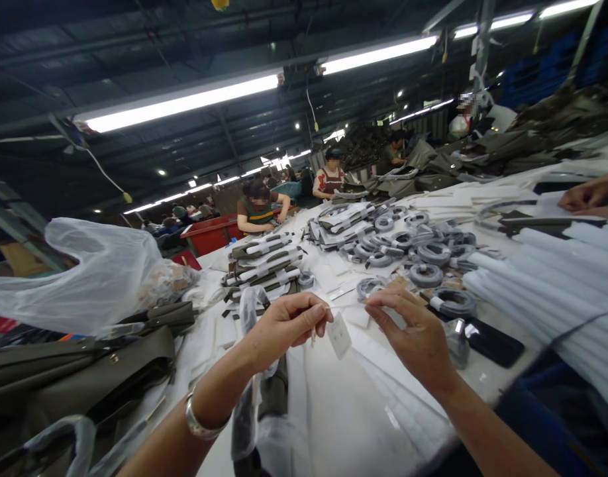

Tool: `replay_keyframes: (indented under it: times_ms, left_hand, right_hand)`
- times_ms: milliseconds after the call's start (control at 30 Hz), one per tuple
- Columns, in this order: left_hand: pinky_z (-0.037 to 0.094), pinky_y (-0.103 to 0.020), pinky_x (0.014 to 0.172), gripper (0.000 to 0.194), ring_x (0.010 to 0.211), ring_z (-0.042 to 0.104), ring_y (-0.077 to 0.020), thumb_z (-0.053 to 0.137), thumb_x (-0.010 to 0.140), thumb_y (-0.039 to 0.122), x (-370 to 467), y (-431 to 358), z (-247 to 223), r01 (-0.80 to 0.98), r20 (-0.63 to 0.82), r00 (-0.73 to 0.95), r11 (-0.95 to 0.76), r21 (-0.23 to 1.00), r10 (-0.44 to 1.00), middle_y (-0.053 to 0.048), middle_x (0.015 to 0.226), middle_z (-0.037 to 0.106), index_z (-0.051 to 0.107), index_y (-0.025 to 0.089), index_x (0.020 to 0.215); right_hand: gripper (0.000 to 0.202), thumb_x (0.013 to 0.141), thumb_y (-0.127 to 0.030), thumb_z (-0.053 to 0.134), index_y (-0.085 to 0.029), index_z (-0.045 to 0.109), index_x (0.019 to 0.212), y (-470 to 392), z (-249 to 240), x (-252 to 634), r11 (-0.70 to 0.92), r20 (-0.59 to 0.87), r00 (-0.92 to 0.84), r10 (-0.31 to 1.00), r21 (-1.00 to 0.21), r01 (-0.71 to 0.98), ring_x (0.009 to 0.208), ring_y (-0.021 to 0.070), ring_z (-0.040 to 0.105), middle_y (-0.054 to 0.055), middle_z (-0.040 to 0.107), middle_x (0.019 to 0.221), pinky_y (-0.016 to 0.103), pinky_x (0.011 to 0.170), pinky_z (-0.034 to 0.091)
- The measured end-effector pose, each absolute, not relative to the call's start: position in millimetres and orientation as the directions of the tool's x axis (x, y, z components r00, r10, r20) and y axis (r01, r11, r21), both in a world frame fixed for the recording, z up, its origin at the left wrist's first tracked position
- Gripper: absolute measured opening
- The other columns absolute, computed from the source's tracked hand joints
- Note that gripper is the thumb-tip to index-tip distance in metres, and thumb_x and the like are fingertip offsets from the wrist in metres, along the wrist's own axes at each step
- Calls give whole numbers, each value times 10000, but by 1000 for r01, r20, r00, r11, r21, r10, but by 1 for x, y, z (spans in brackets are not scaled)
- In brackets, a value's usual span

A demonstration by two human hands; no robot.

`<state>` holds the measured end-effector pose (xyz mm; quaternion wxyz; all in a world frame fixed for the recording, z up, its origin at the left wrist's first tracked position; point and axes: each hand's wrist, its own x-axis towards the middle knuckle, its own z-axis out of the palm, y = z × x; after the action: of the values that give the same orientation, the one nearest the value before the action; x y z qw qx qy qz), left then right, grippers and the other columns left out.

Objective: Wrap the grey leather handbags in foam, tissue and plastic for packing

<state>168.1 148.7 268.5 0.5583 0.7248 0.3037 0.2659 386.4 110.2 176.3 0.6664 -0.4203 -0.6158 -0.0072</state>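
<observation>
Between my two hands a thin pale string [348, 306] is stretched, and a small white hang tag [339, 336] dangles from it. My left hand [297, 319] is closed in a pinch on the string at the tag's side. The fingertips of my right hand [408, 324] pinch the string's other end. Below my left forearm stands a handle wrapped in clear plastic [245, 397], joined to a dark olive piece that my arm partly hides. A small clear bottle [457, 343] and a black phone [493, 341] lie just right of my right hand.
Several coiled straps [426, 273] cover the table's middle, beside stacked olive bundles [264, 258]. White foam rolls [547, 278] fill the right side. Olive bags [100, 377] and a plastic bag [105, 278] lie left. A co-worker's hand [589, 193] rests at far right; other people work across the table.
</observation>
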Motion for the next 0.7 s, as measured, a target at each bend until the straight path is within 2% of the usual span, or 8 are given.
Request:
replay_keyframes:
  times_ms: [167,267,433,500,567,633,700]
  left_hand:
    - [425,-173,578,291,590,539,-68,627,931,415,169,150,267,0,128,643,-167,986,755,1,679,609,676,144,837]
    - [471,-194,619,268,619,611,-88,615,942,395,171,148,269,-91,133,627,-97,991,768,-25,751,675,674,147,857]
    - [515,-194,668,203,741,687,-106,584,968,320,174,142,277,-244,192,597,-51,968,779,-56,991,735,675,161,879]
    - [531,-197,701,178,787,699,-112,585,968,297,173,140,281,-291,208,579,-39,956,789,-51,1024,738,674,168,882]
    - [546,-219,765,164,857,709,-129,594,964,292,171,137,285,-322,217,560,-31,946,799,-47,1050,741,673,175,880]
    - [550,-257,837,166,929,710,-155,602,959,305,171,133,288,-315,212,545,-36,948,812,-53,1080,741,673,177,882]
    - [544,-305,895,178,979,707,-186,613,952,323,172,129,290,-273,196,536,-51,961,821,-72,1105,738,674,169,887]
  right_hand:
    - [44,895,-211,659,-238,682,869,107,172,383,636,826,265,497,-554,537,816,187,674,19,699,851,322,792,555]
    - [63,884,-178,665,-235,686,902,104,169,378,660,846,248,472,-525,538,814,183,675,27,697,861,318,780,562]
    - [170,864,-98,660,-233,698,961,100,158,366,728,883,200,423,-463,506,813,174,685,37,702,875,300,750,573]
    - [182,872,-90,644,-233,703,967,99,150,362,749,875,160,458,-476,460,810,170,688,37,704,871,289,734,575]
    - [165,884,-119,643,-243,712,967,97,143,358,757,849,87,522,-508,412,849,178,697,39,718,887,301,782,582]
    - [199,913,-198,631,-261,698,1089,97,139,354,728,782,40,622,-596,340,1016,208,688,61,731,1039,353,922,564]
    - [421,949,-314,592,-281,544,1366,97,143,347,675,696,45,716,-708,207,1239,241,592,93,641,1314,426,1053,494]
